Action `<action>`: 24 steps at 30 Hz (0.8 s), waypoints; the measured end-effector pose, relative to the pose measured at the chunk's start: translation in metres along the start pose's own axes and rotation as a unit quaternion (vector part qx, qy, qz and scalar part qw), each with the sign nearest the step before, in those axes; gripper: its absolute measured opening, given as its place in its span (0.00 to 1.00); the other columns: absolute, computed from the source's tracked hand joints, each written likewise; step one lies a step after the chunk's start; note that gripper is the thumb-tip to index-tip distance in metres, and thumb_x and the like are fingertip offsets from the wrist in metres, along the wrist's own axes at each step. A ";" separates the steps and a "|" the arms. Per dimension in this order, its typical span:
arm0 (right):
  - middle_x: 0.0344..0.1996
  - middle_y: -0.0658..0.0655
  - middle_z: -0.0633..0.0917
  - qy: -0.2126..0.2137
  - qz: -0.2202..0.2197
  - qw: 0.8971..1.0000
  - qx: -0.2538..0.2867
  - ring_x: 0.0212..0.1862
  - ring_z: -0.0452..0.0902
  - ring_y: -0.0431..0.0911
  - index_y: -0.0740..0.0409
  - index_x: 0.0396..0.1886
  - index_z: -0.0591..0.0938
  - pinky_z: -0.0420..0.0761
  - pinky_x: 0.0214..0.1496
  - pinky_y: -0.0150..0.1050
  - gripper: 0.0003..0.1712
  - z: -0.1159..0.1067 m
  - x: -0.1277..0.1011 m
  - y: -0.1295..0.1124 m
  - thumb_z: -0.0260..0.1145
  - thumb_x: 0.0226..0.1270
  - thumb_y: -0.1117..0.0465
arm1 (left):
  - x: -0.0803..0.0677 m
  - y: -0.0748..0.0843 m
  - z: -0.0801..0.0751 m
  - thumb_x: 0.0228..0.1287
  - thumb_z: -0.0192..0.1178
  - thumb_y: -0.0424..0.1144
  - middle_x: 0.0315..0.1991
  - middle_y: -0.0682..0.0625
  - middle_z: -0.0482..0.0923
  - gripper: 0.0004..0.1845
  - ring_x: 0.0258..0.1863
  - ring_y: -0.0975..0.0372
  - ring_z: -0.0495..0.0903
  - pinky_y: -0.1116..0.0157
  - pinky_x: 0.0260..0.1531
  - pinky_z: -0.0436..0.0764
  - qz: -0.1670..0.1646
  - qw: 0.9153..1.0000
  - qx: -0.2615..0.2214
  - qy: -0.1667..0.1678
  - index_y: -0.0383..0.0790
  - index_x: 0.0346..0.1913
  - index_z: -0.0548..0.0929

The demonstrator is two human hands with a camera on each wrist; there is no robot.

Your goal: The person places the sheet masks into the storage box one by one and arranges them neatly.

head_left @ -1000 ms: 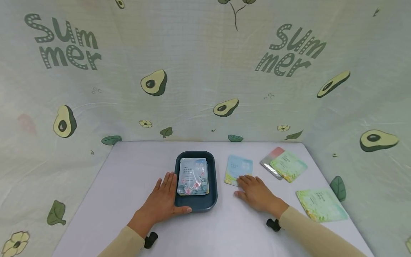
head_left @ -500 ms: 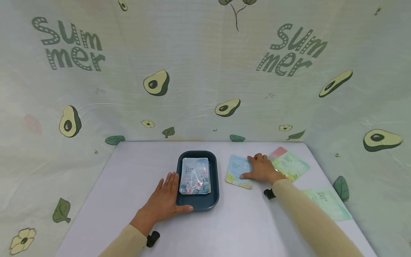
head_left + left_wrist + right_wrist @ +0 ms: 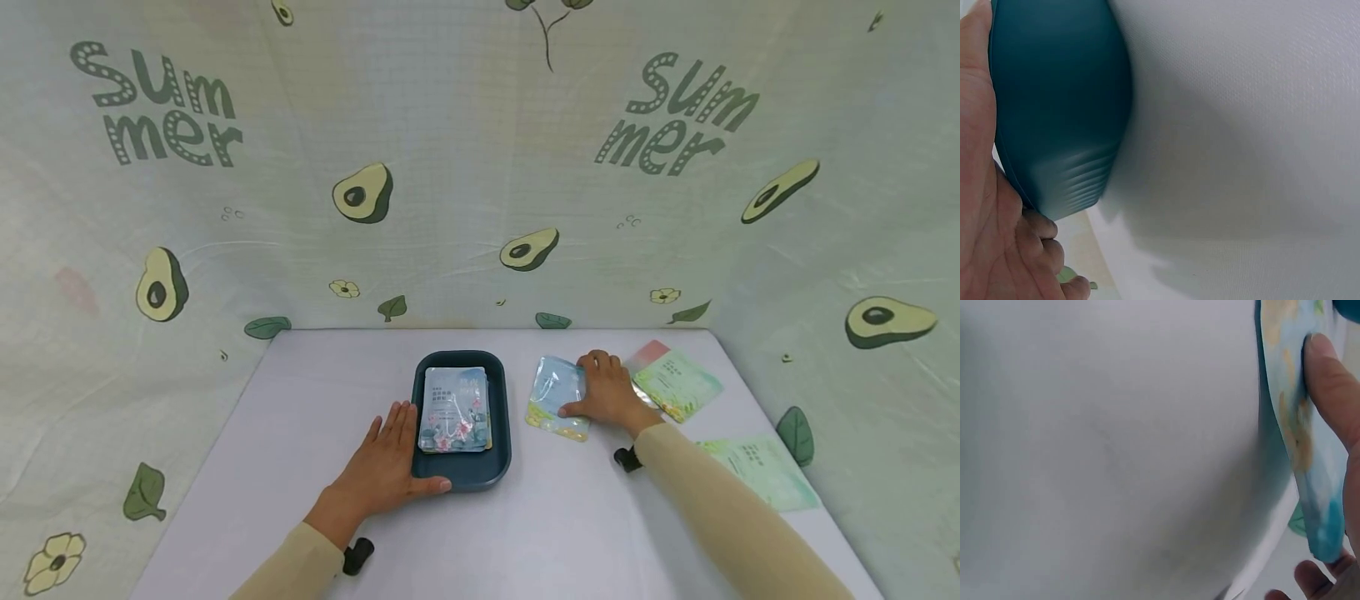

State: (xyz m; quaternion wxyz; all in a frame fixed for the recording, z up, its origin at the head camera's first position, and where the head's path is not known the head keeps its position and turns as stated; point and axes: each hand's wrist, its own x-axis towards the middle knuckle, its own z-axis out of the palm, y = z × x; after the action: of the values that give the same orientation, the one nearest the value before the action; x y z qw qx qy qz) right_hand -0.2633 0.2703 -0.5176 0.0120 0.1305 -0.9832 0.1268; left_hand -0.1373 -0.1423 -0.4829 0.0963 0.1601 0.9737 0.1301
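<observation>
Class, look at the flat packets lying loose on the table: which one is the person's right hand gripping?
The blue packet just right of the dark tray. The right hand holds its right edge, thumb on top; the green packets farther right lie untouched.

Pale blue sachet (image 3: 557,397) (yellow lower edge) lifted slightly, just right of dark teal tray (image 3: 498,468).

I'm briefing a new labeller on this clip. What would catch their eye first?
The dark teal tray at the table's middle holds a stack of flowered packets, with the left hand flat against its near-left side. Just right of it, the right hand grips a blue packet, bending it. More packets lie further right.
</observation>
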 end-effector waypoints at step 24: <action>0.56 0.71 0.77 0.216 -0.064 0.974 -0.013 0.37 0.81 0.61 0.55 0.64 0.70 0.80 0.40 0.55 0.35 0.000 -0.020 -0.017 0.80 0.64 0.59 | 0.002 -0.003 0.004 0.56 0.58 0.84 0.86 0.35 0.42 0.73 0.86 0.44 0.40 0.39 0.82 0.47 -0.004 1.000 -0.006 -0.004 0.31 0.85 0.43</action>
State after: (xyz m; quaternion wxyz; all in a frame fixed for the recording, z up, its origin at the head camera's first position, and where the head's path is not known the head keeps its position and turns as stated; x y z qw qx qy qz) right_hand -0.2393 0.2592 -0.5142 0.2337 0.1622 -0.9487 0.1377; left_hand -0.1393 -0.1433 -0.4880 0.1017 0.1558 0.9733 0.1347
